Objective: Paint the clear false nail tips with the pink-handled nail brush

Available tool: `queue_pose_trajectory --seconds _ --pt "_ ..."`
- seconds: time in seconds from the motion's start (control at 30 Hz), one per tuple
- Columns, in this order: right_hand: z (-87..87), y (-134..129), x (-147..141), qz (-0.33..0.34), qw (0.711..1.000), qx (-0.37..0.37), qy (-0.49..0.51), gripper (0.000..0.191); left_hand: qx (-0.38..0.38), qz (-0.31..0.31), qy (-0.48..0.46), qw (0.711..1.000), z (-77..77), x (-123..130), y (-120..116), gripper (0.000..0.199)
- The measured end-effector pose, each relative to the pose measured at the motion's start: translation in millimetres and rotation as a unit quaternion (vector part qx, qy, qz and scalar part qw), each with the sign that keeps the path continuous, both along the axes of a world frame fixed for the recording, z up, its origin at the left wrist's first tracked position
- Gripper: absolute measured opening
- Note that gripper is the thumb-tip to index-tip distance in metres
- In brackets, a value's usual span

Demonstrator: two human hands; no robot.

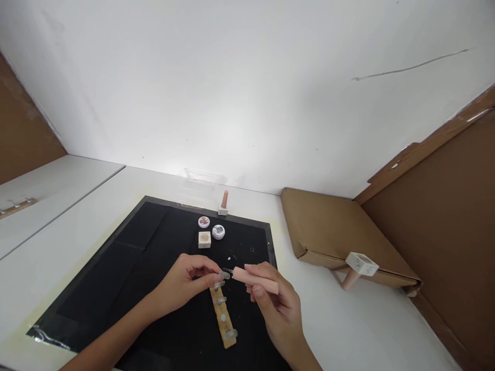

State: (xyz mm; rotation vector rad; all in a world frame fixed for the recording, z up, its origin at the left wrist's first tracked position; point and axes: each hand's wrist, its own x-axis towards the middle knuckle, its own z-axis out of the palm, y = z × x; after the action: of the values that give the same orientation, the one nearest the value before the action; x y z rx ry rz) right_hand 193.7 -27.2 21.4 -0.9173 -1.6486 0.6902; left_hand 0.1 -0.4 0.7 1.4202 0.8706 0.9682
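Note:
My left hand pinches a small clear nail tip above the upper end of a wooden strip. Several clear nail tips stand along that strip. Between thumb and fingers, my right hand holds a pink brush handle pointing left. Its dark brush end is at the nail tip; whether they touch cannot be made out. Beyond the hands, a square whitish bottle without a cap sits near two small round pots, one with reddish contents and one with silvery contents.
The black mat lies on a white table. At its back edge stands a pink-capped bottle. Another such bottle leans by the cardboard box on the right. A second wooden strip lies far left.

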Motion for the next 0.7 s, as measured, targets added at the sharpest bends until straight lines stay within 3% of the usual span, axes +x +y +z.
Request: queue_pose_trajectory --seconds 0.47,0.63,0.7 --pt "1.6 2.0 1.3 0.049 0.997 0.025 -0.049 0.014 -0.073 -0.007 -0.085 0.994 -5.2 1.2 -0.7 0.017" --pt "2.2 2.4 1.0 0.031 0.995 0.087 -0.027 0.019 -0.076 -0.007 -0.071 0.995 -5.9 0.6 -0.1 0.021" --pt "2.6 2.3 0.9 0.020 0.996 0.080 -0.028 0.018 -0.077 -0.007 -0.067 0.995 -6.2 0.0 0.1 0.022"
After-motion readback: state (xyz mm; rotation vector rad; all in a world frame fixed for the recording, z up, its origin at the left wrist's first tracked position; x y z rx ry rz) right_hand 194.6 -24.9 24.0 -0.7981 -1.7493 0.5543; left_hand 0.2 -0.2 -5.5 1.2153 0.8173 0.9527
